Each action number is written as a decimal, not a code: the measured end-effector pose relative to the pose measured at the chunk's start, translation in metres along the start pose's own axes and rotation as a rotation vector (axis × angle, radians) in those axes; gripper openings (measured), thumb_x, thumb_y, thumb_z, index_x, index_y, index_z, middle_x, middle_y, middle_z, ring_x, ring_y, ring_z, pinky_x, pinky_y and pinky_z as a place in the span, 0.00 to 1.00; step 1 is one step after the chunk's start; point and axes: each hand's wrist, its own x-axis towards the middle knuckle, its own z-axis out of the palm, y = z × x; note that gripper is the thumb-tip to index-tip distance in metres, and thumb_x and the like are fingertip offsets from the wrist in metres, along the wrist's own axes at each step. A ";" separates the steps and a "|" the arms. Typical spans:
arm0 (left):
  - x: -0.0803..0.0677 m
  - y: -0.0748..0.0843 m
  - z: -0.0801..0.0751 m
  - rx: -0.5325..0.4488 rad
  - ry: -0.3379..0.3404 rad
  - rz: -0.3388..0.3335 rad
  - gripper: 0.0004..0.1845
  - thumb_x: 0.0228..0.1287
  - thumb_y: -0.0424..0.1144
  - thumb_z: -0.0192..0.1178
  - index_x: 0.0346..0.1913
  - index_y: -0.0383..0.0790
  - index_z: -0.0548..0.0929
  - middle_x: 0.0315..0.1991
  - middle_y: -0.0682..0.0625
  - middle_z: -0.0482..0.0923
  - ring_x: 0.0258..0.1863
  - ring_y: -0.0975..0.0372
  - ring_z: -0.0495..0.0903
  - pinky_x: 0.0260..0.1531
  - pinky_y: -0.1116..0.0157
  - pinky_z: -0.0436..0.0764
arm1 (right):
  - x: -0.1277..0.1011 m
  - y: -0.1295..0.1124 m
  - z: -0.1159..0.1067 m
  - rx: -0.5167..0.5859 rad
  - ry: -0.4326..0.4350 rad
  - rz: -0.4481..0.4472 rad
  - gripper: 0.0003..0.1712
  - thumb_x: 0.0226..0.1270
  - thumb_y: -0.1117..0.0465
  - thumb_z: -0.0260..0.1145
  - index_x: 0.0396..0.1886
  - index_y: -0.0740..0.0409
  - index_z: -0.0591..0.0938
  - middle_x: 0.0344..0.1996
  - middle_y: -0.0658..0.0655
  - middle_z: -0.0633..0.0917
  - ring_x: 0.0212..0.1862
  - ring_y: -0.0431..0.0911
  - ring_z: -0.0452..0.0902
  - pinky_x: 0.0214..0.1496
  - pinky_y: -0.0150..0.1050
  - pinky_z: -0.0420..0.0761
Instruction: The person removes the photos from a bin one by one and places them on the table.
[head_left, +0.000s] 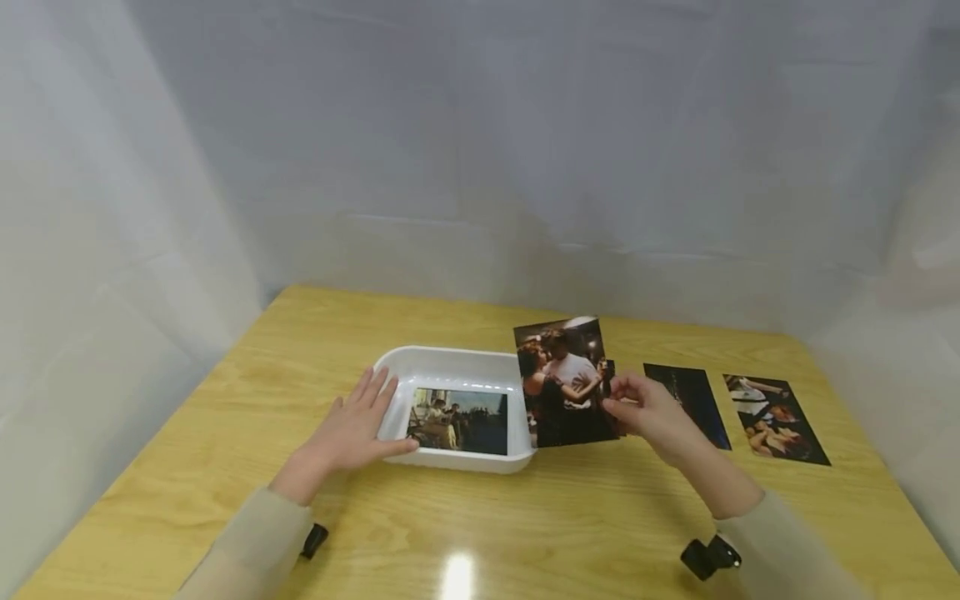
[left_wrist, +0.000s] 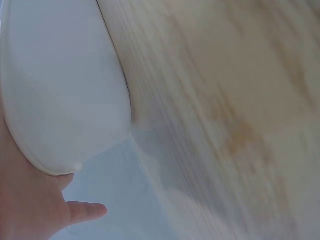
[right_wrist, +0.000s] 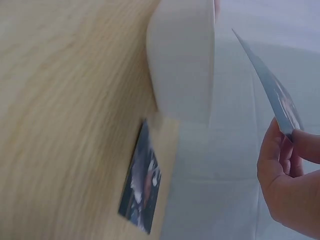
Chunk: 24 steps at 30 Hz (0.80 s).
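Both my arms wear long beige sleeves [head_left: 255, 542] down to the wrist; a small black camera mount [head_left: 708, 557] is strapped under each wrist, hands bare.

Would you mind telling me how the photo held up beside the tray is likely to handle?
The photo probably feels light: the right hand pinches one edge only. It seems fairly stiff, standing nearly flat in that grip. Its glossy face may be slippery.

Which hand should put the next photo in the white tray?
Probably the right hand: it already pinches the photo lifted beside the tray. The left hand lies flat against the tray's left rim.
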 end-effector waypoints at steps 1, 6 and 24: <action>0.000 0.000 0.000 -0.001 0.002 0.002 0.53 0.50 0.69 0.48 0.67 0.31 0.48 0.68 0.38 0.37 0.66 0.46 0.34 0.52 0.35 0.50 | -0.005 0.003 -0.003 0.017 -0.002 0.009 0.09 0.64 0.69 0.54 0.39 0.68 0.65 0.33 0.57 0.69 0.33 0.43 0.70 0.31 0.38 0.76; -0.001 0.001 0.000 0.008 0.004 -0.001 0.54 0.49 0.70 0.48 0.67 0.31 0.48 0.68 0.38 0.37 0.65 0.45 0.36 0.51 0.35 0.50 | -0.027 0.018 -0.016 0.062 -0.011 0.059 0.09 0.63 0.69 0.54 0.39 0.68 0.65 0.31 0.55 0.70 0.33 0.42 0.71 0.32 0.39 0.78; 0.000 0.001 -0.001 -0.005 -0.007 0.003 0.53 0.51 0.68 0.49 0.67 0.31 0.48 0.68 0.38 0.38 0.65 0.45 0.35 0.52 0.35 0.49 | -0.065 0.073 -0.006 0.058 -0.097 0.249 0.08 0.56 0.70 0.59 0.32 0.70 0.69 0.22 0.51 0.72 0.26 0.40 0.70 0.25 0.33 0.78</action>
